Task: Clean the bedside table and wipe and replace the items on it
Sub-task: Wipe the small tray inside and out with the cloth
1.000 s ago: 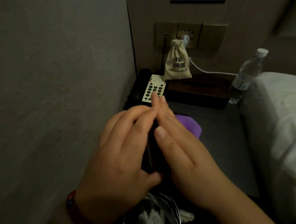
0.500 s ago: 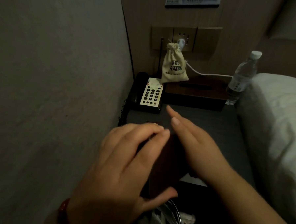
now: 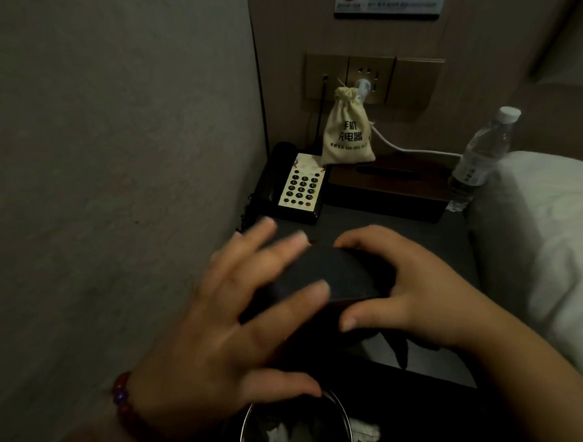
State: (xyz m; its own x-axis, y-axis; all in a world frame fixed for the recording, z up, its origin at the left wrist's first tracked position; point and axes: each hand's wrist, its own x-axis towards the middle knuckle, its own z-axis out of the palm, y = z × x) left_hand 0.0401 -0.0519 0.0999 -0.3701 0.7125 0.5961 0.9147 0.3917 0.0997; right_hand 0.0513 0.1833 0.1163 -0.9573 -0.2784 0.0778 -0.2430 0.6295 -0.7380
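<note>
Above the dark bedside table [image 3: 434, 242] I hold a dark flat rectangular item [image 3: 341, 274]. My right hand [image 3: 411, 288] grips its right end, fingers curled over the far edge and thumb on the near edge. My left hand [image 3: 230, 325], blurred, lies over the item's left part with its fingers straight and spread. At the back of the table stand a black telephone [image 3: 295, 187] with a pale keypad, a cloth pouch [image 3: 348, 136] on a dark tissue box [image 3: 386, 188], and a water bottle [image 3: 479, 159]. No cloth is in sight.
A grey wall runs close along the left. The white bed [image 3: 545, 241] presses against the table's right side. A round metal bin [image 3: 249, 421] holding crumpled paper stands below the table's front edge. A white cable [image 3: 415, 149] runs from the wall socket.
The purple cloth seen a second ago is gone from view. My right hand went from lying flat to gripping the dark item's right end, and my left hand's fingers have spread over it.
</note>
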